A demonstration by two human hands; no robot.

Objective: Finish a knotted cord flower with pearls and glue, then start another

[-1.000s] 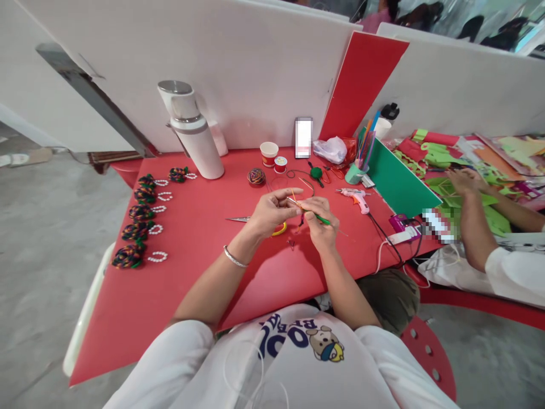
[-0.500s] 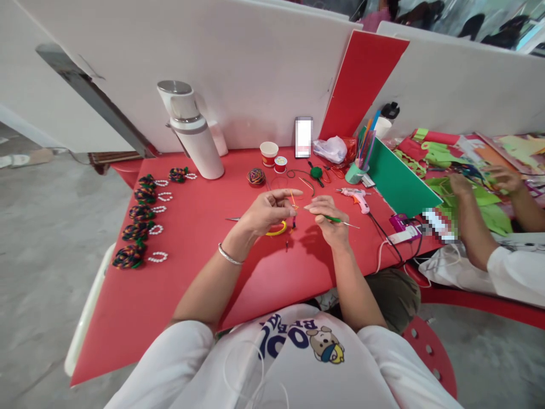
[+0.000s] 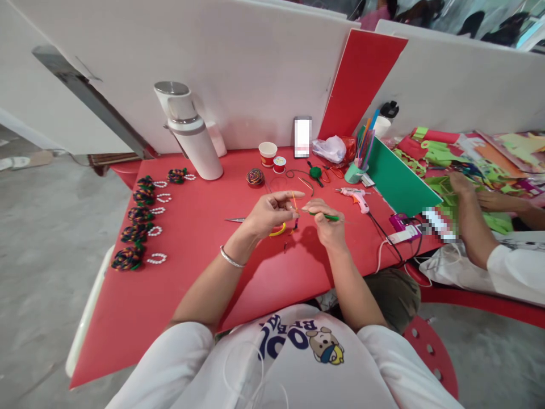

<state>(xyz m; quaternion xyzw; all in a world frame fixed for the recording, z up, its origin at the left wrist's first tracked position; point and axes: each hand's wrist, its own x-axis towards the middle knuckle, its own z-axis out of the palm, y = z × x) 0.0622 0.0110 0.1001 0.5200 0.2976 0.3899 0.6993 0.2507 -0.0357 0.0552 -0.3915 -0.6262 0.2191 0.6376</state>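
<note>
My left hand (image 3: 267, 214) is raised over the red table (image 3: 183, 267), fingers pinched on a thin strand of multicoloured yarn (image 3: 294, 205) that hangs down from them. My right hand (image 3: 326, 223) is closed on a green-handled crochet hook (image 3: 328, 216), its tip pointing left toward the yarn. The two hands are a few centimetres apart. A yellow ring (image 3: 279, 230) and small scissors (image 3: 235, 220) lie on the table under my left hand. A ball of multicoloured yarn (image 3: 255, 177) sits further back.
Several yarn flowers (image 3: 138, 215) with pearl loops line the table's left side. A white thermos (image 3: 187, 132), paper cup (image 3: 268, 153), phone (image 3: 302, 136), glue gun (image 3: 356, 197) and pen cup (image 3: 356, 170) stand behind. A neighbour's hands (image 3: 462, 184) work on green paper at right.
My hands drew apart from working close together, then came a little nearer again. The hook swung out to the right and back. The neighbour's hands shifted over the paper.
</note>
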